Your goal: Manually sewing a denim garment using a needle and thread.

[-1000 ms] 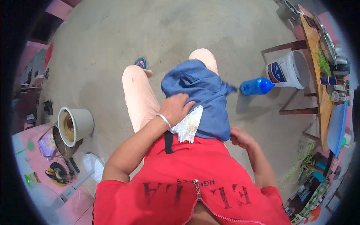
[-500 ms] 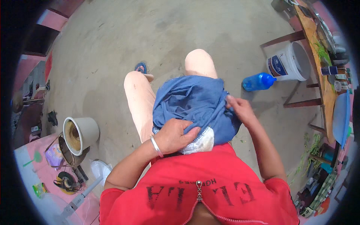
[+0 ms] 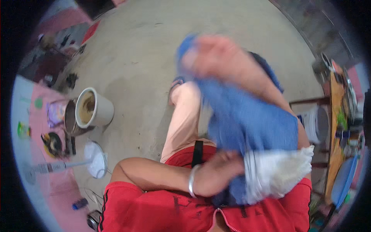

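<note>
A blue cloth garment (image 3: 251, 120) with a white section (image 3: 278, 174) is spread between my two hands above my lap. My left hand (image 3: 218, 176), with a silver bangle at the wrist, is closed on the cloth beside the white section, close to my red top. Farther out, my raised right hand (image 3: 212, 54) is blurred by motion. Blue cloth sticks out past its fingers and hangs below it, so it appears closed on the garment. A darker blue part shows behind my right forearm.
At left stands a white bucket (image 3: 102, 110) with something round and tan inside. Nearer is a pole with a round white base (image 3: 96, 158). At right, a wooden table (image 3: 334, 154) holds several items, with a white bucket (image 3: 320, 125) beside it. Grey floor (image 3: 147, 50) lies ahead.
My right hand has swung up and forward with the blue garment, stretching it out from my lap. My left hand has shifted right, and the view has turned.
</note>
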